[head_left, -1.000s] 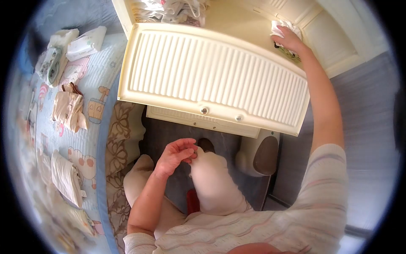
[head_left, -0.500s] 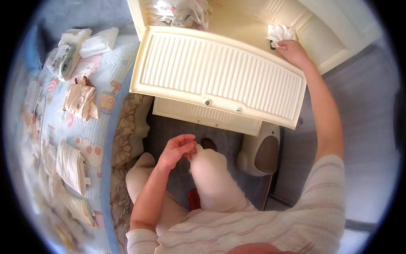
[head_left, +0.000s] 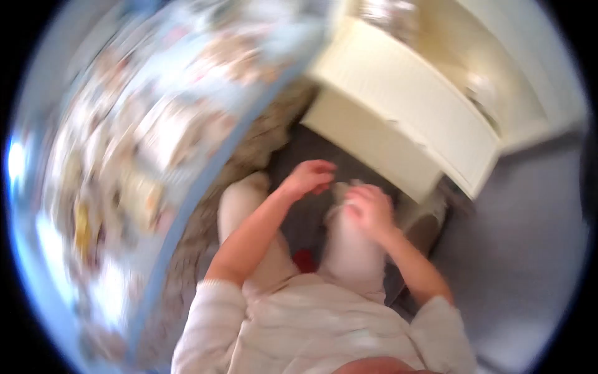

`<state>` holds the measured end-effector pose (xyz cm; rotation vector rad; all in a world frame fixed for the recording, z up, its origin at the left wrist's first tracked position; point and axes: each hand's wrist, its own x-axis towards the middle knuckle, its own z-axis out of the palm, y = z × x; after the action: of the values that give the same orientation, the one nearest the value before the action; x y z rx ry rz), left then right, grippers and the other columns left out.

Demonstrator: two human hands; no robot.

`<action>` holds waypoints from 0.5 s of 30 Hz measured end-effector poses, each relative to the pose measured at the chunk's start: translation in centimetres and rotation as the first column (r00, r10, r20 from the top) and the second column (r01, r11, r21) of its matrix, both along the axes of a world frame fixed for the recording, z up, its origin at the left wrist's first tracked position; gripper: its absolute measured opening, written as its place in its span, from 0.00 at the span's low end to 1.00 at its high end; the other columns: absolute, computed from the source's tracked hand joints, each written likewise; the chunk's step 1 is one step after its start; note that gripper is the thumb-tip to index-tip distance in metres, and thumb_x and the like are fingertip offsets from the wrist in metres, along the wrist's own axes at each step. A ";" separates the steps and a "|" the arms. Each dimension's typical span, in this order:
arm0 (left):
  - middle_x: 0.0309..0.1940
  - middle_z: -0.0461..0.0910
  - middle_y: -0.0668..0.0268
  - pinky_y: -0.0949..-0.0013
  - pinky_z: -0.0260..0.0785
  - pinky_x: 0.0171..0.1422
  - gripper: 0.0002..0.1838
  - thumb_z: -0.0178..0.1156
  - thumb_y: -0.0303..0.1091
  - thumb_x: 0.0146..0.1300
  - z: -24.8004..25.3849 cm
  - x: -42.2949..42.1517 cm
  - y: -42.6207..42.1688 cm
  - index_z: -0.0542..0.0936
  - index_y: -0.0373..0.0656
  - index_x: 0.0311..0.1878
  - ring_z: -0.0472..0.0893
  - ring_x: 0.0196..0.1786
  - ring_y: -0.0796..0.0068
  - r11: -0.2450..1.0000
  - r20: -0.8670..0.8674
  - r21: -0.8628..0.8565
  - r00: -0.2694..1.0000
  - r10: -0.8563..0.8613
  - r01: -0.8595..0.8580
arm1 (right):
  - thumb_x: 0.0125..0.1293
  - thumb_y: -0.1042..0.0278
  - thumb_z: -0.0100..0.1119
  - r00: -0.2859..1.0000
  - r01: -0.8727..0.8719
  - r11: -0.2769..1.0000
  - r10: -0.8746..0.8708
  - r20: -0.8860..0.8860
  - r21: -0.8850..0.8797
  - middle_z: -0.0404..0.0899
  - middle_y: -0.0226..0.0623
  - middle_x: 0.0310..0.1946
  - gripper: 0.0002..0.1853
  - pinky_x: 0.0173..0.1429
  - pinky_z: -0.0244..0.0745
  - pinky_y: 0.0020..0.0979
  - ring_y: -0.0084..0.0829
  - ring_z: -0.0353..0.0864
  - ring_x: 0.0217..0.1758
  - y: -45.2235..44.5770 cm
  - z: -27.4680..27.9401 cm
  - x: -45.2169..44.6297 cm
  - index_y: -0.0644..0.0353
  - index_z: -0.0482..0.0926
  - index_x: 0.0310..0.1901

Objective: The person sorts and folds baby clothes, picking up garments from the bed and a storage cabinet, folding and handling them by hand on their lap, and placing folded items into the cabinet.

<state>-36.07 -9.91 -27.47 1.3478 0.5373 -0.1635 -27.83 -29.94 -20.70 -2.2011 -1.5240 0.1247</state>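
My left hand (head_left: 309,178) hangs in front of my knees, its fingers loosely bent and apart with nothing visible in them. Over my right knee (head_left: 355,240) is my right hand (head_left: 372,210), fingers apart and blurred; I see nothing held in it. Ahead of both hands the cream drawer (head_left: 408,100) stands pulled out. A white bundle (head_left: 481,92) lies in its right part, and a pile of pale plastic-looking items (head_left: 391,17) fills the far left corner. Motion blur hides finer detail.
A second, lower drawer (head_left: 374,140) is also pulled out beneath it. To my left is a bed with a blue-edged cover (head_left: 208,171), strewn with blurred pale cloth items (head_left: 180,131) and a yellow thing (head_left: 82,227). A brown-and-cream object (head_left: 423,234) stands by my right knee.
My right hand has let go of the white bundle in the drawer and come back to my right knee. The view has turned left, showing more of the bed.
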 end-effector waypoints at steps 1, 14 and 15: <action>0.37 0.79 0.64 0.74 0.71 0.34 0.21 0.60 0.35 0.56 0.6 -0.9 0.1 0.74 0.40 0.54 0.79 0.35 0.77 1.000 0.011 0.000 1.000 -0.002 0.002 | 0.52 0.64 0.60 1.000 -0.005 1.000 0.005 -0.010 0.002 0.79 0.34 0.43 0.10 0.51 0.69 0.39 0.40 0.74 0.49 0.2 -0.4 -0.2 0.55 0.80 0.37; 0.35 0.79 0.66 0.74 0.71 0.39 0.17 0.59 0.28 0.55 9.8 -20.6 3.6 0.76 0.40 0.50 0.77 0.34 0.76 0.681 0.461 0.351 0.751 0.472 -0.643 | 0.59 0.62 0.55 0.995 -0.063 0.986 0.051 -0.085 -0.152 0.79 0.33 0.44 0.11 0.53 0.69 0.37 0.39 0.74 0.49 4.0 -3.5 -0.4 0.57 0.79 0.39; 0.38 0.78 0.64 0.71 0.71 0.42 0.18 0.60 0.28 0.53 11.4 -22.7 3.6 0.76 0.42 0.50 0.77 0.38 0.72 0.490 0.419 0.581 0.755 0.504 -0.650 | 0.59 0.62 0.55 0.994 -0.074 0.984 0.061 -0.088 -0.160 0.79 0.33 0.44 0.11 0.53 0.69 0.36 0.39 0.74 0.49 4.2 -3.5 -0.5 0.57 0.80 0.39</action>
<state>-58.79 -6.27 -16.03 1.8085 0.9212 0.8350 -28.31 -25.71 -24.20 -2.2388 -1.5933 0.3702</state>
